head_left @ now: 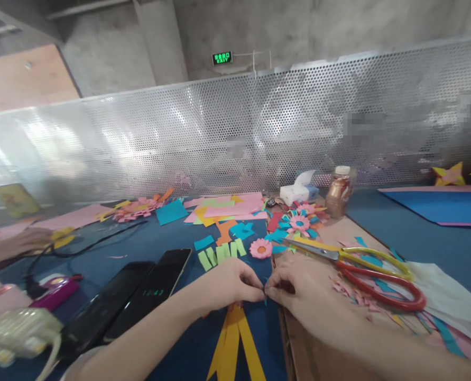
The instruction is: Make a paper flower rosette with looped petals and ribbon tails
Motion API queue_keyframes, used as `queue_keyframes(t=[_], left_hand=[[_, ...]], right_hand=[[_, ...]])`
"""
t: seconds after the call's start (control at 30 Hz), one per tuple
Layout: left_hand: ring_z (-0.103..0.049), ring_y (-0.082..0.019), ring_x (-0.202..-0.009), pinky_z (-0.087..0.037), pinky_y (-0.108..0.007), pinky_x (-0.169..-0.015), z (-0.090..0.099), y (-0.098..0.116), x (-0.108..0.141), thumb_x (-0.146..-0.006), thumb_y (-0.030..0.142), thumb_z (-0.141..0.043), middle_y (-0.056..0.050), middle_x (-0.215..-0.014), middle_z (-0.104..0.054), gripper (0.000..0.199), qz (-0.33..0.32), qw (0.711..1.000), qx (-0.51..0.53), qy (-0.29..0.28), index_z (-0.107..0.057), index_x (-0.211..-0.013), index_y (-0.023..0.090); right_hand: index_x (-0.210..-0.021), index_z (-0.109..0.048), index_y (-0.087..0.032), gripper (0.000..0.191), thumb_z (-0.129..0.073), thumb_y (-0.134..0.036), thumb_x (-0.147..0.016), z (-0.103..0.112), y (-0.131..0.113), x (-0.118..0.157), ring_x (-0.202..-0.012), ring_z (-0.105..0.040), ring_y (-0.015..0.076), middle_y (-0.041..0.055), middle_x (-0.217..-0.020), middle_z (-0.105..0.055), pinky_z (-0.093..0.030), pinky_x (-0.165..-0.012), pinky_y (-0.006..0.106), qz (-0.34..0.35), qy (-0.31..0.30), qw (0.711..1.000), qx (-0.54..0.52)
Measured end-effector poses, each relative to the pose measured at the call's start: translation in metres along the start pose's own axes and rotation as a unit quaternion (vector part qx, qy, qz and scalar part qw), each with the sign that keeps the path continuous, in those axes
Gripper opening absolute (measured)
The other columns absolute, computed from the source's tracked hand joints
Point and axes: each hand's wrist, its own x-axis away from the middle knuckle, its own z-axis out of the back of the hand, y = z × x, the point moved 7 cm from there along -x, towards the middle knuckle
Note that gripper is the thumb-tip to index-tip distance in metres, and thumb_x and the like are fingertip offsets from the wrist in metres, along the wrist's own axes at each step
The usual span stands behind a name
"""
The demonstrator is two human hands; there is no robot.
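My left hand point(233, 283) and my right hand point(293, 288) meet fingertip to fingertip over the table's middle seam. Both are closed in a pinch on a small blue paper piece point(266, 302), mostly hidden by the fingers. Just beyond them lies a pink paper flower point(261, 248) with an orange centre. Several light green paper strips point(222, 253) sit past my left hand. Long yellow paper strips point(231, 346) spread out below my wrists. Scissors point(338, 255) with yellow and red handles lie beyond my right hand, their blades pointing left.
Two dark phones point(151, 293) lie left of my left forearm, near a purple device point(56, 291) with a cable. Colored paper point(235, 205), a tissue box point(298, 193) and a bottle point(338, 193) stand along the back. Another person's hand point(27, 242) is at far left.
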Motion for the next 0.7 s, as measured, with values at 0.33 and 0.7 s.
queue_keyframes(t=[0.33, 0.7], left_hand=[[-0.043, -0.007, -0.045, -0.029, -0.015, -0.037, -0.0016, -0.0012, 0.0008, -0.063, 0.031, -0.058, 0.005, -0.052, -0.048, 0.018, 0.005, 1.0, -0.003, 0.007, -0.064, -0.07, 0.015], [-0.044, -0.008, -0.046, -0.03, -0.016, -0.038, -0.0012, -0.0048, 0.0004, -0.064, 0.036, -0.058, 0.004, -0.055, -0.051, 0.022, 0.015, 1.0, -0.011, 0.002, -0.064, -0.073, 0.017]], right_hand=[[-0.069, -0.063, -0.019, 0.016, -0.05, -0.019, -0.078, 0.0017, -0.0003, 0.0022, -0.075, -0.057, 0.0122, -0.0002, -0.078, -0.06, -0.041, -0.064, 0.02, 0.001, 0.01, 1.0, -0.001], [-0.069, -0.062, -0.018, 0.018, -0.047, -0.015, -0.078, -0.0016, 0.0032, 0.0005, -0.073, -0.057, 0.0132, 0.0005, -0.076, -0.06, -0.041, -0.064, 0.021, 0.013, 0.019, 1.0, -0.006]])
